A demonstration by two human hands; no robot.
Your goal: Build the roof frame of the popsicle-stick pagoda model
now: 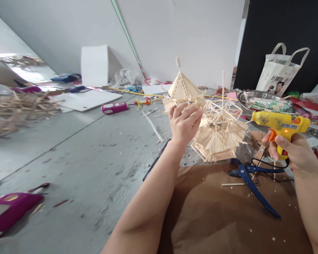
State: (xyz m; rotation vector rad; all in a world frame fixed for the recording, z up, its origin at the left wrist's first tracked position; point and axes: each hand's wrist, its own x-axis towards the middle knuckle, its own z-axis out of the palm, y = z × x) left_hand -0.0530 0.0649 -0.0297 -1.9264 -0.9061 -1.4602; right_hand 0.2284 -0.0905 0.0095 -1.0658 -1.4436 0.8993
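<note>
My right hand (pixel 298 150) is wrapped round the handle of a yellow hot glue gun (pixel 281 121). Its nozzle points left, close to a pavilion-like model (pixel 217 139) built of thin wooden sticks, with one stick standing upright from its top frame. My left hand (pixel 186 121) is raised at the model's left side, fingers curled in; whatever they hold is hidden. Just behind that hand stands a pointed stick roof (pixel 180 86), its lower part covered by my fingers. Blue-handled cutters (pixel 250 181) lie below the model, near a loose stick (pixel 232 184).
Brown cloth (pixel 214 208) spreads in front of me. Two purple devices (pixel 115 107) lie on the grey floor to the left, beyond them a heap of sticks (pixel 21 109). At the back right are a metal bowl (pixel 241 100) and a white bag (pixel 277 72). The glue gun's cord trails over the cutters.
</note>
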